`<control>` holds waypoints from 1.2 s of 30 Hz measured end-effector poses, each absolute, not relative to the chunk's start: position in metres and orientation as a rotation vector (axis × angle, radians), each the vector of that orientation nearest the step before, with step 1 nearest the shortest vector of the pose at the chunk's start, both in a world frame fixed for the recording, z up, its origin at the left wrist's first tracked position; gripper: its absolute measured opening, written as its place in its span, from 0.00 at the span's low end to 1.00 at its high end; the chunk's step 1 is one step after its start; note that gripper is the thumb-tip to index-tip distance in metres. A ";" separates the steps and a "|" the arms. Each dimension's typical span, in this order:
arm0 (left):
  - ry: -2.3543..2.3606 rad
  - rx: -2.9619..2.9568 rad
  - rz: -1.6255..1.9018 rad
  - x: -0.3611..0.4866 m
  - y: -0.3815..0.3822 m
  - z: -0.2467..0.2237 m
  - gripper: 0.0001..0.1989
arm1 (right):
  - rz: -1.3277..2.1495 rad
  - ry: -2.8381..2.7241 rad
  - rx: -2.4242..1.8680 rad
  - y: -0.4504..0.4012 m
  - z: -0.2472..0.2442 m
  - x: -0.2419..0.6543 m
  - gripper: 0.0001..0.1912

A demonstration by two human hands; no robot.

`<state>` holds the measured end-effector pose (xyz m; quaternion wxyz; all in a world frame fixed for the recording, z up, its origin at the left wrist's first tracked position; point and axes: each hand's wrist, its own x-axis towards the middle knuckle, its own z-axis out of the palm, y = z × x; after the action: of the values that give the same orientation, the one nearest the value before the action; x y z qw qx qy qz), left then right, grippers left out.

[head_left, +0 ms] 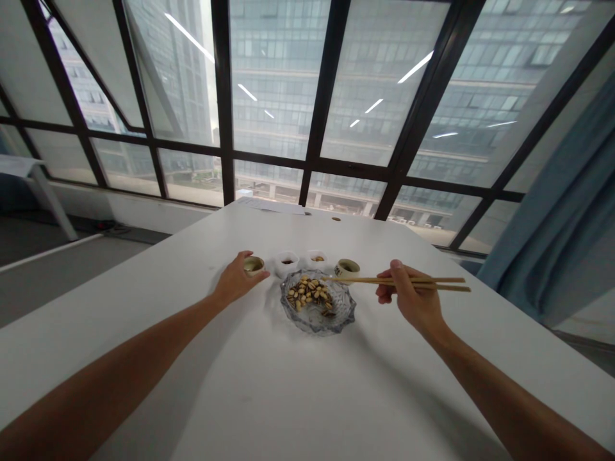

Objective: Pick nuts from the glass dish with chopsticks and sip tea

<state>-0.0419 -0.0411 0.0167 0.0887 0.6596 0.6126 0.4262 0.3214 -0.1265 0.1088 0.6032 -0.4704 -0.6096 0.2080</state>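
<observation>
A pair of wooden chopsticks is gripped in my right hand, their tips pointing left above the rim of a clear glass bowl. Pistachios and some darker striped seeds lie in the bowl. My left hand is wrapped round a small pale cup, thumb and fingers on its sides. Behind the bowl stand two small white dishes: the left dish holds something dark, the right dish a few yellowish pieces. Another small cup with dark writing is right of them.
All this stands on a white table. Papers and a small brown round thing lie near its far edge. Beyond are dark-framed windows, and a blue curtain hangs on the right.
</observation>
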 end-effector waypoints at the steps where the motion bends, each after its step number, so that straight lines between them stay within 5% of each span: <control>1: 1.829 1.966 1.259 -0.042 -0.041 0.017 0.37 | 0.396 -1.457 -1.087 -0.132 0.109 0.319 0.30; 9: 1.834 2.031 1.290 -0.045 -0.037 0.013 0.35 | -0.316 -1.927 -0.833 -0.163 0.113 0.317 0.27; 36: 1.441 2.452 1.515 -0.043 -0.041 0.012 0.34 | -0.380 -2.004 -0.717 -0.155 0.108 0.315 0.25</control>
<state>-0.0435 -0.0407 0.0118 -0.0403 0.7604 0.4467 0.4698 0.3151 -0.1552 0.1081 0.4703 -0.2928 -0.8180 -0.1550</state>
